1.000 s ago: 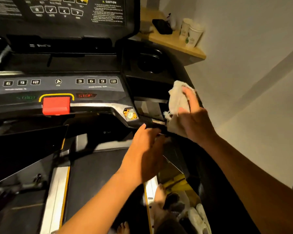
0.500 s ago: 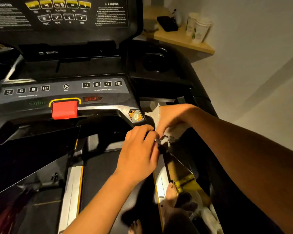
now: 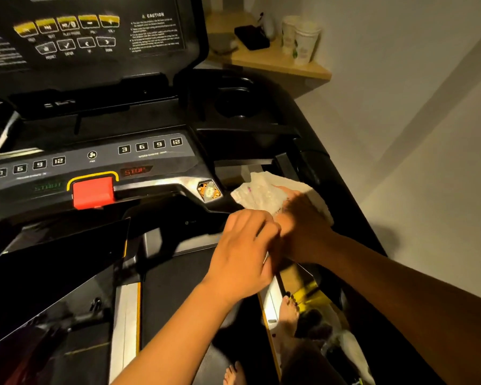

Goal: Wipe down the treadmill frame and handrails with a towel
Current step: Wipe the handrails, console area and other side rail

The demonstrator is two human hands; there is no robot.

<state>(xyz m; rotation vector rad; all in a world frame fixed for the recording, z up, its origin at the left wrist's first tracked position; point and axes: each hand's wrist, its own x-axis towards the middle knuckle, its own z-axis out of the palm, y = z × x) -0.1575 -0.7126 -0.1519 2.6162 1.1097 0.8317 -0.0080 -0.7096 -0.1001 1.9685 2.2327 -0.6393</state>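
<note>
White cloth towel point(image 3: 264, 194) bunched in my right hand point(image 3: 303, 218), grip closed on it, scrubbing the black treadmill frame point(image 3: 342, 207); my left hand point(image 3: 242, 245) has curled fingers, grip unclear.

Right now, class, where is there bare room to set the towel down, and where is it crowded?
Free: the cup holder, and the ledge between screen and number buttons. Crowded: the right handrail, where left hand, right hand and towel bunch together.

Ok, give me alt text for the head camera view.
A person's right hand holds a white towel against the black treadmill frame just right of the console, with the left hand close beside it. A red safety key sits on the console; paper cups stand on a shelf behind.
</note>
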